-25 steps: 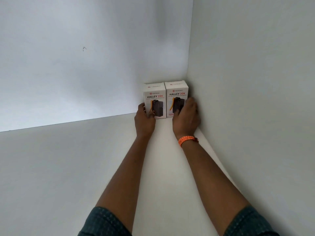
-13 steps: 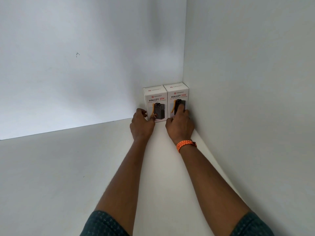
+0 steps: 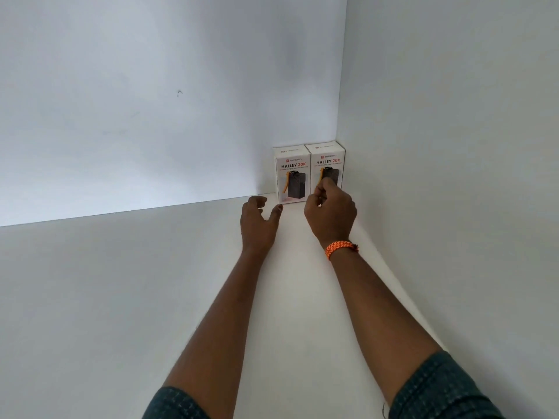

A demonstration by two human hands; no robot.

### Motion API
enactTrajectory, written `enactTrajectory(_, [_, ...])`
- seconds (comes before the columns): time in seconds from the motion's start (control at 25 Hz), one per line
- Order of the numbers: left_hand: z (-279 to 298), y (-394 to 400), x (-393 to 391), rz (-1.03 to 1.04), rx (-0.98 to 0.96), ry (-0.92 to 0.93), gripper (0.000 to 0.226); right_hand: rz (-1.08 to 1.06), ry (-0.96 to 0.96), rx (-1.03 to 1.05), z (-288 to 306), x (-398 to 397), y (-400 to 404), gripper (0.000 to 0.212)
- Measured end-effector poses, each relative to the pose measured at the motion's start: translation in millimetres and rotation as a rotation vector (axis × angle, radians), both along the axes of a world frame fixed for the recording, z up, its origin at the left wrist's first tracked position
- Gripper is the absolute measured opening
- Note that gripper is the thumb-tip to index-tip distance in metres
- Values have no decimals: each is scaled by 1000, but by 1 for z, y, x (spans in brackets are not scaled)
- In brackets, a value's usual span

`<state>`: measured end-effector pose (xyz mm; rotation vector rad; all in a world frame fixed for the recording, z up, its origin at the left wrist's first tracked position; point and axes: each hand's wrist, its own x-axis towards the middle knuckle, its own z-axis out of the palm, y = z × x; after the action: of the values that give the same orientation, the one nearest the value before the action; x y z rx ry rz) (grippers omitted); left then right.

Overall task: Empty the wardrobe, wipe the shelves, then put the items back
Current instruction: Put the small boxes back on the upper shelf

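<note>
On the white wardrobe shelf (image 3: 121, 297), the left hand (image 3: 258, 220) is hovering at about 7 o'clock of the left power bank box (image 3: 291, 176), its fingers (image 3: 257, 202) loosely spread and gripping nothing, thumb tip just beside the box's lower corner. That box is standing upright, long axis vertical, printed face pointing at the camera, touching the right power bank box (image 3: 328, 164), which is standing the same way in the corner at 3 o'clock, against the side wall (image 3: 453, 176). The right hand (image 3: 331, 213) is hanging in front of it, fingers curled; whether they are touching it I cannot tell. Both are probably stiff cardboard, smooth, moderately heavy, best pinched across the side faces.
</note>
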<state>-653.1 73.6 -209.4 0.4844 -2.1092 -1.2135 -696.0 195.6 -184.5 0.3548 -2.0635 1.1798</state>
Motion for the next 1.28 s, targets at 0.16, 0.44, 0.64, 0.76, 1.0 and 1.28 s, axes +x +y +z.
enactTrajectory(0.16, [9,-6,74,48,52,152,24,73,-64,-109,8,71,-5,7])
enactTrajectory(0.44, [50,-7,276,125,54,229,20,351,-241,-362,25,273,-41,17])
enactTrajectory(0.64, [3,-13,475,586,168,307,24,850,-247,-176,-28,438,-77,12])
enactTrajectory(0.76, [-47,-5,581,817,264,247,21,1023,-342,-32,-80,517,-97,11])
enactTrajectory(1.0, [-133,64,802,1356,417,24,23,1547,-362,450,-171,720,-98,14])
enactTrajectory(1.28, [-177,245,933,2087,557,86,12,2272,-265,832,-213,906,-6,13])
